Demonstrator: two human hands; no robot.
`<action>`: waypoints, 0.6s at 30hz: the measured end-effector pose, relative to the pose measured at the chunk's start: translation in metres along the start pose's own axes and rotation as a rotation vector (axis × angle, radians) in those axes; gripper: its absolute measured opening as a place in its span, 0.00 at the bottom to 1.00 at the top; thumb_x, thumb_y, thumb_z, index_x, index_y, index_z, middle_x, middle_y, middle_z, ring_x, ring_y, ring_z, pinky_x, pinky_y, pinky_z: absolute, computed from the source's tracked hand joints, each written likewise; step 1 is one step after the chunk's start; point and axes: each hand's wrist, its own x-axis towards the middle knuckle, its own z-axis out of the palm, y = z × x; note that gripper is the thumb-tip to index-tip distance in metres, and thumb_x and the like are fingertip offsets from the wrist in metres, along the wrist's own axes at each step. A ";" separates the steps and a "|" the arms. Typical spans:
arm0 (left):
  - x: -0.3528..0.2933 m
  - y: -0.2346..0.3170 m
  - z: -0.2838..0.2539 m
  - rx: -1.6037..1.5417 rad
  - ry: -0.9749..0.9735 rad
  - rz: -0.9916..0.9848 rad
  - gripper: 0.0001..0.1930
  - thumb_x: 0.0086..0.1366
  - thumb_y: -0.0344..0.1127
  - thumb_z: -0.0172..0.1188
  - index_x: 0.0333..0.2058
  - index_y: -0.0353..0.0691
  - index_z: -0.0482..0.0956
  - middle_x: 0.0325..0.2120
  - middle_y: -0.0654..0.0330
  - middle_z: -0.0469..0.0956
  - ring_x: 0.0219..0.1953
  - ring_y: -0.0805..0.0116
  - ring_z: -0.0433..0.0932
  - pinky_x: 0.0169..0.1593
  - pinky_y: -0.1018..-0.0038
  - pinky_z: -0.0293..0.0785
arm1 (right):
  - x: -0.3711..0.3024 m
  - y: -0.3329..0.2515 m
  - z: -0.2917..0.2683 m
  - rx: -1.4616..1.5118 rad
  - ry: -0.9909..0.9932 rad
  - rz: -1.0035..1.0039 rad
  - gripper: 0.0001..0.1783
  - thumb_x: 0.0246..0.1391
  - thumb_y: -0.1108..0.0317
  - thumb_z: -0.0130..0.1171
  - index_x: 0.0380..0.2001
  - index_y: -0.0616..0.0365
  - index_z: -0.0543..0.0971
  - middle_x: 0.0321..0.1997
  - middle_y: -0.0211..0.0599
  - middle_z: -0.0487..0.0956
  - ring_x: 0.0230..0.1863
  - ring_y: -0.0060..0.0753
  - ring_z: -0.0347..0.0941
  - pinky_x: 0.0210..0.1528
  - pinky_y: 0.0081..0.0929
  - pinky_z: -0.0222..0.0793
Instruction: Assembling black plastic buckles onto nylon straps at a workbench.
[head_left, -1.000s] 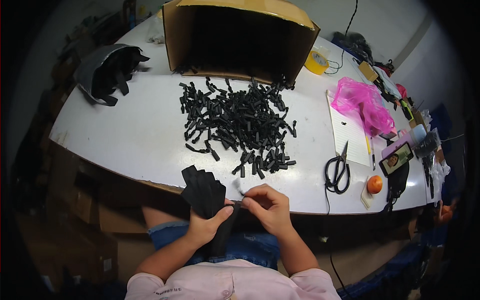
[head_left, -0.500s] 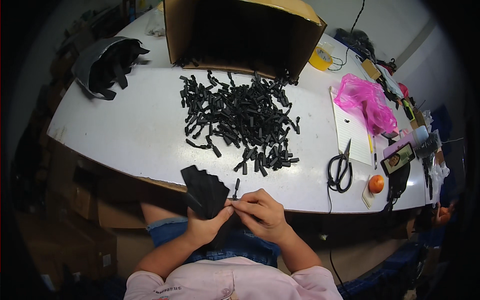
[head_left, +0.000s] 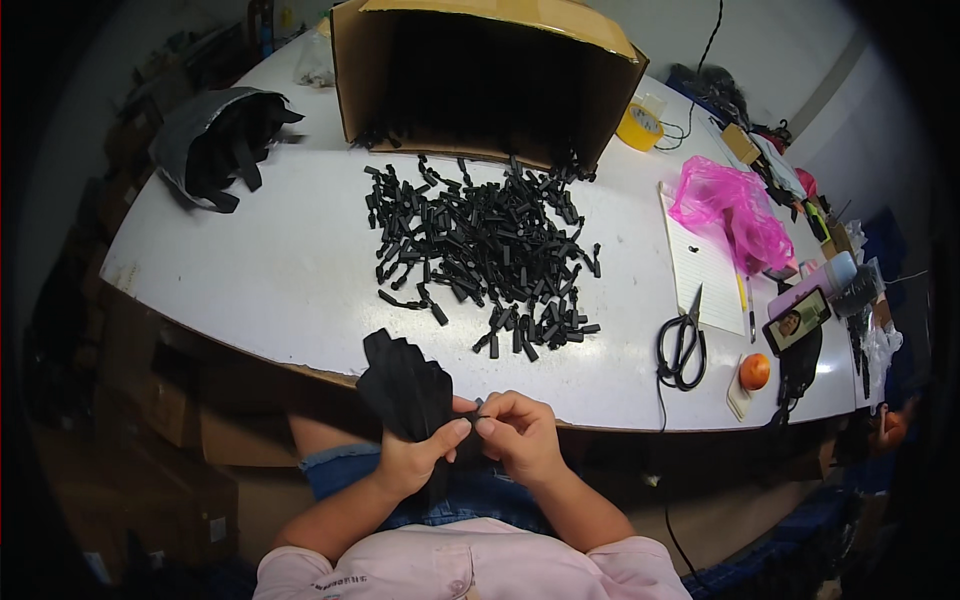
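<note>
A fanned bundle of black fabric strips point(head_left: 405, 388) is clamped in my left hand point(head_left: 422, 458), its upper ends spreading over the table's near edge. The fingertips of my right hand point(head_left: 522, 438) pinch a small black part point(head_left: 478, 410) against the left thumb and forefinger. Fingers cover most of that part, so its exact kind is hidden. Both hands are close together above my lap. Beyond them on the white table point(head_left: 260, 270) lies a heap of small black parts point(head_left: 490, 235), each with a bar-shaped end and a thinner tail.
An open cardboard box point(head_left: 354, 75) lies behind the heap. At the left is a grey bag point(head_left: 195, 145) of black strips. On the right are scissors point(head_left: 682, 350), a notepad point(head_left: 715, 290), a pink plastic bag point(head_left: 735, 215), yellow tape point(head_left: 637, 128), a phone point(head_left: 797, 320) and an orange fruit point(head_left: 754, 372).
The small part stood upright above my fingertips; now it is mostly covered between them. My right hand has shifted slightly, and the view has tilted a little.
</note>
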 end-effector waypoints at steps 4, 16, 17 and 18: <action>0.000 0.001 -0.003 0.013 -0.052 -0.030 0.10 0.51 0.28 0.55 0.33 0.34 0.69 0.26 0.61 0.68 0.19 0.79 0.65 0.20 0.85 0.63 | 0.004 -0.004 -0.007 0.185 -0.114 0.235 0.04 0.44 0.76 0.53 0.23 0.63 0.69 0.19 0.28 0.67 0.15 0.14 0.58 0.15 0.12 0.52; -0.004 -0.005 0.004 0.120 0.016 0.062 0.09 0.54 0.25 0.51 0.36 0.33 0.71 0.33 0.60 0.72 0.36 0.75 0.69 0.42 0.79 0.66 | -0.005 0.014 0.007 -0.614 0.079 -0.574 0.04 0.44 0.78 0.52 0.27 0.64 0.69 0.25 0.32 0.67 0.22 0.16 0.60 0.23 0.11 0.56; -0.003 -0.006 0.006 0.122 0.014 0.065 0.09 0.54 0.25 0.51 0.36 0.33 0.71 0.33 0.60 0.72 0.36 0.75 0.69 0.42 0.79 0.66 | -0.004 0.015 0.006 -0.658 0.084 -0.629 0.04 0.44 0.78 0.51 0.27 0.64 0.69 0.25 0.32 0.67 0.22 0.16 0.60 0.23 0.12 0.56; -0.004 -0.006 0.007 0.152 0.022 0.103 0.09 0.55 0.26 0.50 0.36 0.34 0.70 0.27 0.63 0.69 0.26 0.79 0.65 0.31 0.83 0.62 | -0.005 0.015 0.006 -0.657 0.085 -0.629 0.04 0.44 0.78 0.51 0.27 0.64 0.69 0.25 0.32 0.67 0.22 0.16 0.60 0.23 0.12 0.56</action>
